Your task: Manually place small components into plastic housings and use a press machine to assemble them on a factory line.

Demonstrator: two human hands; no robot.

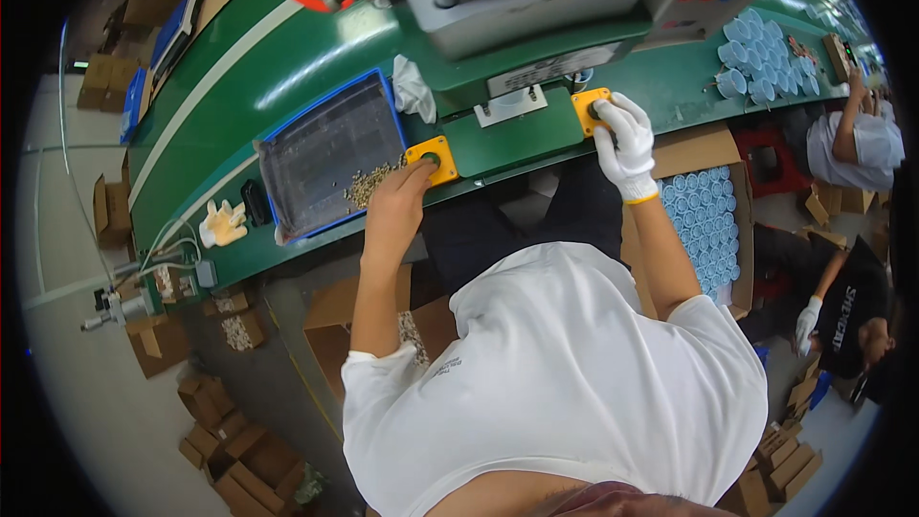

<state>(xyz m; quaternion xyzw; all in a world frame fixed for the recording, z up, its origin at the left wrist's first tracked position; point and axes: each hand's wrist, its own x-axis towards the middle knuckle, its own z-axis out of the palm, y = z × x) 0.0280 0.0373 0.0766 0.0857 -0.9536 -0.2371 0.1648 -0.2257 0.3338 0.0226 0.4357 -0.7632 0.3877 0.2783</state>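
Note:
My bare left hand (398,195) rests at the left yellow button box (446,170), fingers stretched onto its green button. On my right hand (626,147) is a white glove; the fingers lie over the dark button of the right yellow button box (580,119), with the thumb apart. Neither hand grips anything loose. Between the two boxes stands the green base of a press (517,142), and a small metal fixture (510,107) sits on it under the press head. Just left of my left hand, small brass-coloured parts (366,188) lie in a blue-rimmed tray (330,139).
A white cloth (413,89) lies behind the tray and a spare glove (223,223) left of it. Light-blue cups (756,48) cover the bench at far right. A carton of blue cups (704,230) stands by my right arm. Two other people are at the right.

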